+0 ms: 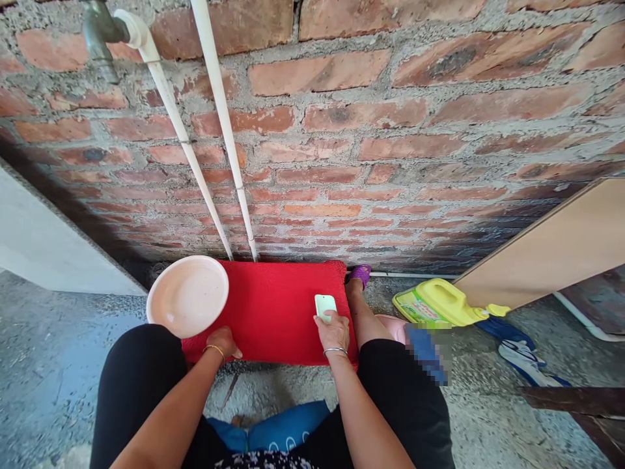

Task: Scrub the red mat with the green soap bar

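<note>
Gripping a pale green block [325,307], the right hand [334,331] holds it down on the red cloth [278,306], toward the cloth's right end, fingers closed over the block's near part. The left hand [223,341] is loosely curled at the near edge, thumb pointing right; whether it pinches any fabric cannot be told. The step in hand looks like steadying the cloth with one hand while working it with the block; a further stroke would call for a flat, firm push with the left hand anchoring the edge.

The cloth covers a low support, hidden beneath it. Its middle is bare, giving good room for strokes between the block and the peach basin [188,296], which overlaps the left end and could be knocked by a wide sweep. Right of the block only a narrow strip remains before the edge, where the bare leg [364,316] stands close. Beyond the far edge rises the brick wall [342,156], with white pipes [227,130] near the basin's side.
</note>
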`<action>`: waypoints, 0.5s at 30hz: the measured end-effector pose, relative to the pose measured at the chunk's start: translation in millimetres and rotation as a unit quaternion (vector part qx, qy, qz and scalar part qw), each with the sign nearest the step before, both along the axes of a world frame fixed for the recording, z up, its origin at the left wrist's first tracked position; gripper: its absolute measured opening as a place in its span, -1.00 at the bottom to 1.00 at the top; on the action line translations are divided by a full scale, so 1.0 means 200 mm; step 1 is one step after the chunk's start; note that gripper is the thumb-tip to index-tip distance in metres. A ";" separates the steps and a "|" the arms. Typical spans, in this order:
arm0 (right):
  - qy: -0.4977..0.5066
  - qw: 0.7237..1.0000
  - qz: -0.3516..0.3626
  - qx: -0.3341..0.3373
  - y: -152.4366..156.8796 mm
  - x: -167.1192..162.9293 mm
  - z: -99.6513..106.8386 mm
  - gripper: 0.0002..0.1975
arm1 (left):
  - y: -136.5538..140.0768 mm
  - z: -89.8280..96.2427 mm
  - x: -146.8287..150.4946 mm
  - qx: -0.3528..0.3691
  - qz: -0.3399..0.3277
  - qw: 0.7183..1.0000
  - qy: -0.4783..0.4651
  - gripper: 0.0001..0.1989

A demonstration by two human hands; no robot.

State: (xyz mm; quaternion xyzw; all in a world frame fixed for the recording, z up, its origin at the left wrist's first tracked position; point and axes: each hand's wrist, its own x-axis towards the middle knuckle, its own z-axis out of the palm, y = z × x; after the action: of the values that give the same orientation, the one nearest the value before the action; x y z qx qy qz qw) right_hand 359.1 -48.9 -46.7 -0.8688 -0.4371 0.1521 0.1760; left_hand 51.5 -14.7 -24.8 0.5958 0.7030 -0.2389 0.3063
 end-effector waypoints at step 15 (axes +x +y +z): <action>-0.027 0.947 0.317 -0.049 -0.02 -0.33 0.05 -0.72 | 0.00 -0.04 -0.01 0.013 0.009 1.000 0.013 -0.27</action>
State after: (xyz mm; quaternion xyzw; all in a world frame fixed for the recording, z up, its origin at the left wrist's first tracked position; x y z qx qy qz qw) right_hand 293.1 -53.6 -37.6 -0.6965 -0.6867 0.1981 0.0639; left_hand 49.0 -14.7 -33.5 0.5898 0.7157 -0.2346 0.2913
